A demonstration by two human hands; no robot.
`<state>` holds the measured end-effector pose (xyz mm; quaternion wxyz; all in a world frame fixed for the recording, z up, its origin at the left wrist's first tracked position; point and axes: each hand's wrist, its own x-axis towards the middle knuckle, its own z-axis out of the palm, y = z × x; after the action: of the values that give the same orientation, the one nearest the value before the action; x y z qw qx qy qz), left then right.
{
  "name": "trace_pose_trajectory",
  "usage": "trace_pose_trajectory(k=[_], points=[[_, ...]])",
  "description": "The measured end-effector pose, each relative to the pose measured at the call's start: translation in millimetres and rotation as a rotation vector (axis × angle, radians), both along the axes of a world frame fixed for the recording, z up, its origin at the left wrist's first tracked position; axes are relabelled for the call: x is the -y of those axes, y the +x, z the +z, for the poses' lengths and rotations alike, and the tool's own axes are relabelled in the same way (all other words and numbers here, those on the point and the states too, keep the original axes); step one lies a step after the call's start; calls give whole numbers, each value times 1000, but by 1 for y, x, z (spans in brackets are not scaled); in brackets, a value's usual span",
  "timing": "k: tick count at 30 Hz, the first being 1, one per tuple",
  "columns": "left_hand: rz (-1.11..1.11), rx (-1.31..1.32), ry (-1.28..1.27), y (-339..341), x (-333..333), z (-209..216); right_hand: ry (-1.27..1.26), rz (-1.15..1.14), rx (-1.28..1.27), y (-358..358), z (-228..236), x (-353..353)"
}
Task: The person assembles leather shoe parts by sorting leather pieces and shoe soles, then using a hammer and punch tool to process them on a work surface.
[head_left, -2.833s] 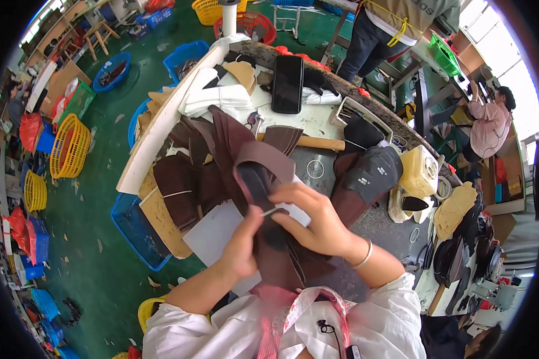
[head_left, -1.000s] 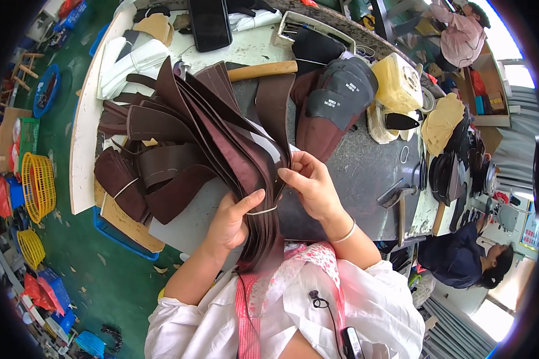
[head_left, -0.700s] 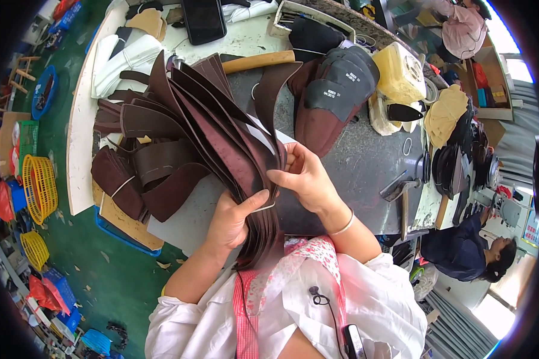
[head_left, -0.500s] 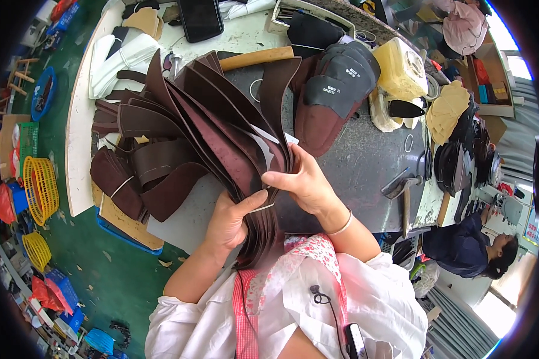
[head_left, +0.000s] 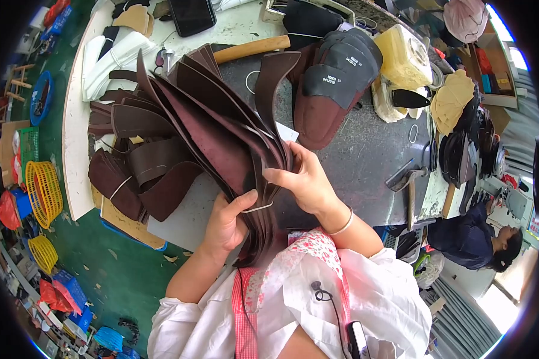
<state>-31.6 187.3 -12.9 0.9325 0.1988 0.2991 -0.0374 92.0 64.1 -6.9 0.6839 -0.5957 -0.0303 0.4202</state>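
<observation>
A thick bundle of dark brown leather pieces [head_left: 209, 119] stands fanned out at its far end, with a pale elastic band round its near part. My left hand [head_left: 226, 226] grips the bundle's left side near the band, thumb on top. On the other side my right hand [head_left: 305, 182] is closed round the bundle's edge, its thumb pressing in between the layers. A white slip [head_left: 287, 133] shows beside my right fingers. More brown leather pieces [head_left: 156, 164] lie in heaps to the left, one banded stack [head_left: 115, 185] among them.
Past my right hand lies a stack of maroon and black shoe-upper pieces [head_left: 329, 96]. A hammer [head_left: 411, 194], a yellowish plastic container [head_left: 403, 57] and tan cut pieces [head_left: 452, 102] are at the right. A phone [head_left: 191, 15] and wooden handle [head_left: 251, 49] lie at the back. A person [head_left: 476, 239] sits far right.
The bundle's layers are spread somewhat wider near my right hand, and less of the white slip shows between them. Both hands keep their hold. The view has shifted slightly.
</observation>
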Motion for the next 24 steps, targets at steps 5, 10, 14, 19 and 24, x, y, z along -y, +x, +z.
trace_pose_trajectory(k=[5, 10, 14, 19, 24], points=[[12, -39, -105, -5, 0, -1, 183, -107, -228, -6, 12, 4], [-17, -56, -144, -8, -1, -11, 248, -200, -221, -19, 5, 6], [-37, -42, 35, 1, 4, 0, -173, -87, 60, -13, 13, 3], [-56, -8, 107, 12, 6, 9, -87, -121, -28, -4, 14, -3], [-82, -12, 136, 10, 5, 7, -15, -241, -95, -10, 1, 3]])
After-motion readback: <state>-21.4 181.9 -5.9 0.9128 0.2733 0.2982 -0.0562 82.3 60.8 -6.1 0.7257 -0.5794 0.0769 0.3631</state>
